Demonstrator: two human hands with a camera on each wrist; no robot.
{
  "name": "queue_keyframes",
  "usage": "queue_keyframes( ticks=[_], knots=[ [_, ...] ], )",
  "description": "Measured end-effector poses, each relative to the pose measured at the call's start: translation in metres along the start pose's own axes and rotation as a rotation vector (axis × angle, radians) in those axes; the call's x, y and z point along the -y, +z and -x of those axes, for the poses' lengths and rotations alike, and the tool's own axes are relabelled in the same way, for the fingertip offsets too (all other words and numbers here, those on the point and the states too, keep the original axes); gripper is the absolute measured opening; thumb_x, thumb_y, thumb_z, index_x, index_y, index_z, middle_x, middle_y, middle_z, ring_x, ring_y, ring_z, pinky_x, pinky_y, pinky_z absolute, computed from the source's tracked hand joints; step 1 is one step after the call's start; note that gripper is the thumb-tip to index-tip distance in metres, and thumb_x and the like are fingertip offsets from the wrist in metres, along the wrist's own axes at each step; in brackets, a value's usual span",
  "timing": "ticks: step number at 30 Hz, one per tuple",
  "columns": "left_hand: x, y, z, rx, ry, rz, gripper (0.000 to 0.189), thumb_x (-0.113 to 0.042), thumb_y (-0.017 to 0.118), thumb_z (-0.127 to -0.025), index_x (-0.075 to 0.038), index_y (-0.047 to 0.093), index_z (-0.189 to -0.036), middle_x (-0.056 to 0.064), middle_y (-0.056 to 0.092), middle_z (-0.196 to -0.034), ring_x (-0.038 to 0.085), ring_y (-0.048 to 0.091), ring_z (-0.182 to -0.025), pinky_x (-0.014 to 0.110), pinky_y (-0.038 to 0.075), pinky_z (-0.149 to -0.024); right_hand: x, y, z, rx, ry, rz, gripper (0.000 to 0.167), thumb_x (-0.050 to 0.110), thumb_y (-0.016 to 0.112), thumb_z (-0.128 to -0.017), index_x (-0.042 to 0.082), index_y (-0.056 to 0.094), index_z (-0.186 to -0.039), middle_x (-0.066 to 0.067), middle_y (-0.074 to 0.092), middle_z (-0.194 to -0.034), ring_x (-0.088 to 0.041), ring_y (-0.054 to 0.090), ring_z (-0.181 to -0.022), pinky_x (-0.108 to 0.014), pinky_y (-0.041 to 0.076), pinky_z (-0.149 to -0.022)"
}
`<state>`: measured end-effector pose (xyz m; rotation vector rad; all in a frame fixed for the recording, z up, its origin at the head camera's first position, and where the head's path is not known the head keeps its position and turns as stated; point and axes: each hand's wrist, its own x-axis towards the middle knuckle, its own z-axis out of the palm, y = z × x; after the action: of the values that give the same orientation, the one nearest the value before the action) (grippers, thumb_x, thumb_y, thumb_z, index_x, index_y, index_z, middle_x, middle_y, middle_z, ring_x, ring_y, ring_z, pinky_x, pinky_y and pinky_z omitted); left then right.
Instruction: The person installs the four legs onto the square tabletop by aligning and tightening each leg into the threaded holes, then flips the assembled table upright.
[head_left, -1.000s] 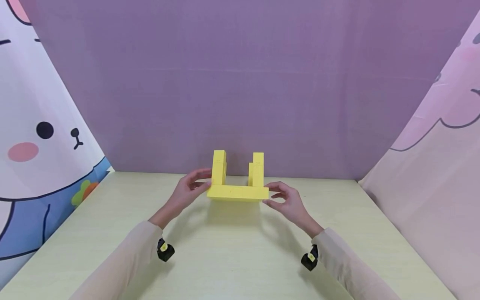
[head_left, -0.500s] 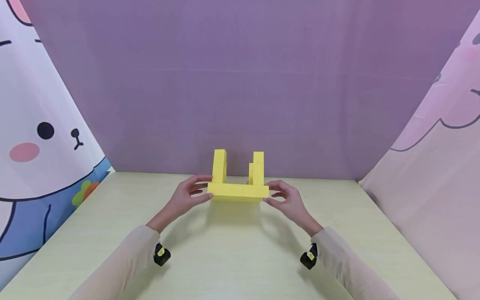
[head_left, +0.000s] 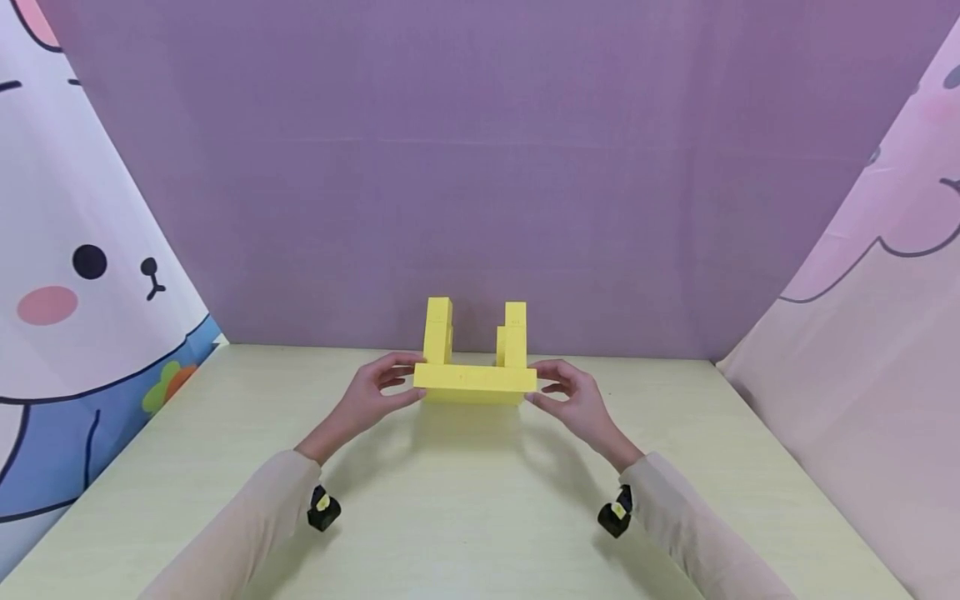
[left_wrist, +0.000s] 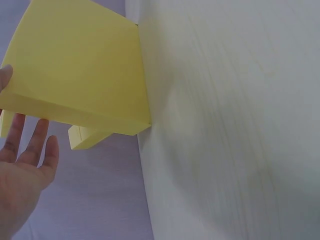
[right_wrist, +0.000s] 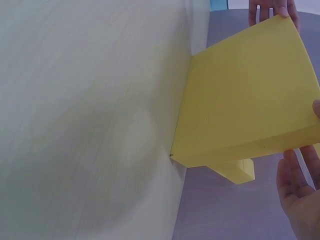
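A plain yellow panel with projecting bars (head_left: 475, 379) stands on its edge on the table, far from me. Two of its bars (head_left: 438, 329) show behind the top edge, pointing toward the purple backdrop. My left hand (head_left: 367, 398) grips its left side, the thumb on the front face and the fingers behind. At the right side, my right hand (head_left: 573, 402) holds it the same way. In the left wrist view the panel's broad face (left_wrist: 80, 60) leans back, its lower edge on the table. Another bar (right_wrist: 235, 171) juts out behind it in the right wrist view.
The pale table (head_left: 465, 517) stretches toward me. A purple cloth backdrop (head_left: 480, 167) rises just behind the panel. Cartoon-printed curtains flank it, one at left (head_left: 82, 208) and one at right (head_left: 862, 375). A small black wrist camera (head_left: 324, 510) hangs from each sleeve.
My left hand has shifted its grip, the thumb sliding lower on the panel's front. The panel's top edge has risen slightly in the head view. My right hand has barely moved.
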<state>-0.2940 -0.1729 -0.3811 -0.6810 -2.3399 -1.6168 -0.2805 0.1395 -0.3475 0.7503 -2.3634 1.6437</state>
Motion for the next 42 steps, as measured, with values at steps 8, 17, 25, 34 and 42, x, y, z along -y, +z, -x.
queue_keyframes(
  ticks=[8, 17, 25, 34, 42],
  knots=[
    [0.001, -0.001, -0.002, -0.002, -0.008, 0.033, 0.042, -0.016, 0.073, -0.077, -0.01, 0.058, -0.115, 0.009, 0.056, -0.122, 0.026, 0.054, -0.111, 0.052, 0.041, -0.097, -0.003, 0.0, -0.002, -0.001, 0.008, 0.042, 0.037, -0.001, 0.069, -0.077, -0.003, 0.057, -0.112, -0.016, 0.059, -0.116, -0.026, 0.056, -0.107, -0.035, 0.05, -0.085],
    [-0.019, -0.002, -0.001, 0.006, -0.024, 0.055, 0.04, -0.003, 0.069, -0.079, 0.001, 0.055, -0.116, 0.02, 0.054, -0.121, 0.036, 0.052, -0.11, 0.054, 0.039, -0.097, -0.012, 0.0, -0.005, -0.001, 0.034, 0.035, 0.037, -0.005, 0.068, -0.076, -0.006, 0.055, -0.111, -0.021, 0.059, -0.113, -0.031, 0.056, -0.106, -0.046, 0.048, -0.087],
    [-0.032, -0.001, 0.0, 0.006, -0.023, 0.059, 0.039, -0.001, 0.068, -0.079, 0.004, 0.055, -0.116, 0.022, 0.054, -0.12, 0.039, 0.052, -0.11, 0.055, 0.039, -0.096, -0.024, 0.003, -0.01, 0.01, -0.003, -0.013, 0.035, -0.008, 0.067, -0.076, -0.007, 0.054, -0.109, -0.022, 0.057, -0.112, -0.031, 0.056, -0.105, -0.049, 0.048, -0.086],
    [-0.032, 0.001, -0.001, -0.013, -0.029, 0.059, 0.039, -0.004, 0.069, -0.079, -0.001, 0.057, -0.115, 0.019, 0.056, -0.112, 0.035, 0.054, -0.107, 0.052, 0.041, -0.096, -0.03, 0.002, -0.009, 0.002, -0.007, -0.046, 0.037, -0.009, 0.065, -0.078, -0.007, 0.052, -0.112, -0.023, 0.055, -0.115, -0.034, 0.054, -0.109, -0.049, 0.048, -0.088],
    [-0.033, 0.002, -0.002, -0.021, -0.016, 0.067, 0.039, -0.005, 0.069, -0.079, -0.001, 0.056, -0.116, 0.021, 0.056, -0.111, 0.038, 0.055, -0.104, 0.054, 0.042, -0.094, -0.049, -0.001, -0.01, -0.017, -0.017, -0.031, 0.037, 0.002, 0.069, -0.079, 0.003, 0.055, -0.113, -0.013, 0.058, -0.114, -0.013, 0.058, -0.103, -0.031, 0.051, -0.084]
  ],
)
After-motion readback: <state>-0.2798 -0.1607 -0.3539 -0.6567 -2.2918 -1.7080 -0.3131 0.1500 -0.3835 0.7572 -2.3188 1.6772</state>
